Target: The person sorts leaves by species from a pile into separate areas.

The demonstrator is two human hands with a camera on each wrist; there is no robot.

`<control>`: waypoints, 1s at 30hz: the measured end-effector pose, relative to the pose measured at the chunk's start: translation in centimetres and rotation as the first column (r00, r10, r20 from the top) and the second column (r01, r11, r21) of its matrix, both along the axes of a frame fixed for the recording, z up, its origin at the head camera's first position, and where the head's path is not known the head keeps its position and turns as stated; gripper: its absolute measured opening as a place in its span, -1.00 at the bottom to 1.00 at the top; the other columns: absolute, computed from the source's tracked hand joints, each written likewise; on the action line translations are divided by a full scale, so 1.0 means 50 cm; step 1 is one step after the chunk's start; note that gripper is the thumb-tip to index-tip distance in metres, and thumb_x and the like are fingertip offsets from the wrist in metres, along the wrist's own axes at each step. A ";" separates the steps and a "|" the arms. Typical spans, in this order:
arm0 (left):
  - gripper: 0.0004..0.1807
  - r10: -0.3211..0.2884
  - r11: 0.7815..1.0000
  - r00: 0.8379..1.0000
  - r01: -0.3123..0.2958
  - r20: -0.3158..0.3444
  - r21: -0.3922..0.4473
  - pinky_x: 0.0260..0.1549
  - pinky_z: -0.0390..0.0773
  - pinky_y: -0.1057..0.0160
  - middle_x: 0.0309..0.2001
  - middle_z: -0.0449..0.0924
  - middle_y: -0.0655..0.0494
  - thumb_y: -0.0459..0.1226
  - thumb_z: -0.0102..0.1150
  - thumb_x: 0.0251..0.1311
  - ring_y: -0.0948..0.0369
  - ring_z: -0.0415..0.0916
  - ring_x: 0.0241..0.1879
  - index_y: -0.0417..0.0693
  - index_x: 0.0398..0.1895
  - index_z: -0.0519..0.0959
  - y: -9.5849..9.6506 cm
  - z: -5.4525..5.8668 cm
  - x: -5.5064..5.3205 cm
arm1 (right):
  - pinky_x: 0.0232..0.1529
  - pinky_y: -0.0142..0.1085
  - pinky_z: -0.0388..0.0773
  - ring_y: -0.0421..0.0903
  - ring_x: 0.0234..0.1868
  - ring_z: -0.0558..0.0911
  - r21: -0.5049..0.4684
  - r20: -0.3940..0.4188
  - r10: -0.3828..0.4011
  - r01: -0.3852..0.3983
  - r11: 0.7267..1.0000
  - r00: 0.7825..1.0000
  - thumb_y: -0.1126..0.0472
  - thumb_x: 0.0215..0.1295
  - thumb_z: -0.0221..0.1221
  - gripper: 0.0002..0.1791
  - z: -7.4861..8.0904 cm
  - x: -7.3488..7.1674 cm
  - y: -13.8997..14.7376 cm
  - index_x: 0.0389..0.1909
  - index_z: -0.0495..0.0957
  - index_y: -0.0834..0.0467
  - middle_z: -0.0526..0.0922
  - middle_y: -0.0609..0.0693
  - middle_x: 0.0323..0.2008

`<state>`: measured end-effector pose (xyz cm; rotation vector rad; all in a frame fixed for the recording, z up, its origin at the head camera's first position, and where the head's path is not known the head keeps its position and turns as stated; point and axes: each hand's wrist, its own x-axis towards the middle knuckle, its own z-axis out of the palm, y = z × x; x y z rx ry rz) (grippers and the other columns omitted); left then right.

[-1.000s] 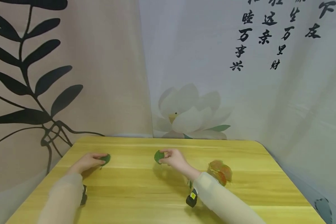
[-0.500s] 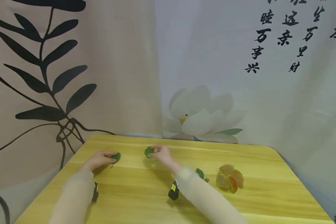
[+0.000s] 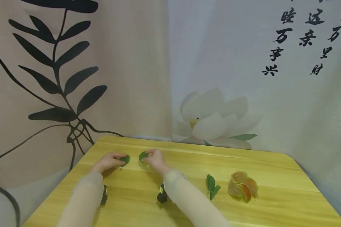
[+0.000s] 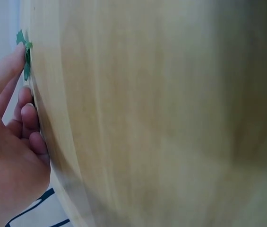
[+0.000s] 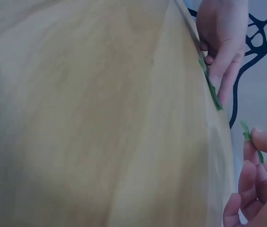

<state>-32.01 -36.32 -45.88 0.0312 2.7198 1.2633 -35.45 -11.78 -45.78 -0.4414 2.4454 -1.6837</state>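
Near the far left of the table, my left hand (image 3: pixel 109 161) pinches a green leaf (image 3: pixel 126 160) between thumb and fingers. That leaf lies low, close over the wood, in the right wrist view. A second green leaf (image 3: pixel 142 156), toothed at the edge, is pinched in the fingertips of my right hand (image 3: pixel 157 160). It is held up off the tabletop in the right wrist view (image 5: pixel 245 132). A small gap separates the two leaves in the head view.
On the yellow wooden table (image 3: pixel 130 208), two green leaves (image 3: pixel 211 183) lie right of my right forearm. Beyond them sits a cluster of reddish-orange leaves (image 3: pixel 242 186). A printed curtain (image 3: pixel 136 78) hangs behind the far edge. Each wrist carries a black camera (image 3: pixel 162 194).
My right hand has carried its leaf left, toward the leaf in my left hand. The head view has turned right, and the green leaves on the table have come out from behind my right arm.
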 end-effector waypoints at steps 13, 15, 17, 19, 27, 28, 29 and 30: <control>-0.46 0.028 0.998 0.999 -0.029 0.039 0.047 0.21 0.18 -0.31 0.33 0.21 -0.41 -0.20 0.25 0.26 -0.33 0.13 0.30 -0.19 0.28 0.45 0.003 -0.003 -0.005 | -0.28 -0.28 0.60 -0.15 -0.31 0.60 0.183 -0.043 0.017 -0.009 0.983 0.999 0.26 0.06 0.41 -0.59 -0.013 -0.006 -0.039 -0.02 0.63 0.23 0.67 -0.03 -0.26; -0.46 0.028 0.998 0.999 -0.030 0.039 0.050 0.22 0.18 -0.29 0.33 0.21 -0.40 -0.20 0.25 0.25 -0.33 0.12 0.31 -0.19 0.27 0.45 0.000 -0.005 -0.006 | -0.22 -0.27 0.60 -0.13 -0.26 0.61 0.233 -0.062 0.019 -0.004 0.972 0.998 0.25 0.05 0.42 -0.61 -0.015 -0.008 -0.042 -0.05 0.65 0.21 0.69 0.00 -0.18; -0.46 0.028 0.998 0.999 -0.031 0.039 0.057 0.23 0.18 -0.28 0.33 0.21 -0.40 -0.21 0.25 0.26 -0.32 0.12 0.32 -0.20 0.28 0.45 -0.003 -0.007 -0.006 | -0.17 -0.27 0.60 -0.12 -0.20 0.63 0.282 -0.083 0.021 0.003 0.959 0.996 0.23 0.05 0.43 -0.62 -0.017 -0.010 -0.047 -0.07 0.66 0.20 0.69 0.00 -0.11; -0.46 0.032 0.997 0.999 -0.035 0.044 0.063 0.23 0.18 -0.29 0.34 0.20 -0.40 -0.21 0.25 0.26 -0.32 0.11 0.32 -0.21 0.28 0.45 -0.004 -0.009 -0.006 | -0.14 -0.25 0.60 -0.09 -0.15 0.64 0.327 -0.098 0.031 0.002 0.945 0.995 0.20 0.07 0.42 -0.63 -0.016 -0.009 -0.049 -0.07 0.67 0.18 0.68 0.00 -0.07; -0.46 0.031 0.999 0.999 -0.032 0.037 0.043 0.21 0.19 -0.31 0.32 0.21 -0.43 -0.21 0.26 0.24 -0.35 0.13 0.29 -0.22 0.27 0.45 -0.001 -0.002 -0.004 | -0.13 -0.23 0.60 -0.08 -0.13 0.65 0.486 -0.168 0.094 0.000 0.874 0.981 0.06 0.11 0.40 -0.62 -0.004 -0.002 -0.055 -0.06 0.68 0.12 0.70 -0.05 -0.09; -0.46 0.035 0.998 0.999 -0.036 0.037 0.044 0.21 0.19 -0.31 0.32 0.22 -0.43 -0.21 0.26 0.24 -0.35 0.13 0.30 -0.21 0.26 0.46 0.000 -0.002 -0.004 | -0.15 -0.23 0.59 -0.09 -0.14 0.66 0.499 -0.177 0.098 0.003 0.867 0.979 0.05 0.11 0.40 -0.62 -0.004 -0.001 -0.057 -0.06 0.68 0.12 0.70 -0.06 -0.09; -0.46 0.033 0.999 0.999 -0.035 0.037 0.040 0.21 0.19 -0.32 0.32 0.21 -0.44 -0.21 0.25 0.25 -0.36 0.12 0.29 -0.21 0.27 0.45 0.000 -0.002 -0.004 | -0.16 -0.23 0.59 -0.09 -0.15 0.66 0.507 -0.184 0.101 0.007 0.862 0.978 0.05 0.11 0.40 -0.61 -0.004 -0.001 -0.058 -0.06 0.68 0.12 0.70 -0.06 -0.10; -0.47 0.039 0.998 0.998 -0.041 0.039 0.041 0.21 0.18 -0.31 0.32 0.21 -0.43 -0.21 0.25 0.25 -0.35 0.12 0.30 -0.20 0.26 0.46 0.000 -0.002 -0.003 | -0.17 -0.24 0.59 -0.10 -0.15 0.66 0.512 -0.188 0.100 0.010 0.859 0.977 0.04 0.11 0.39 -0.61 -0.004 0.000 -0.059 -0.05 0.68 0.11 0.70 -0.06 -0.10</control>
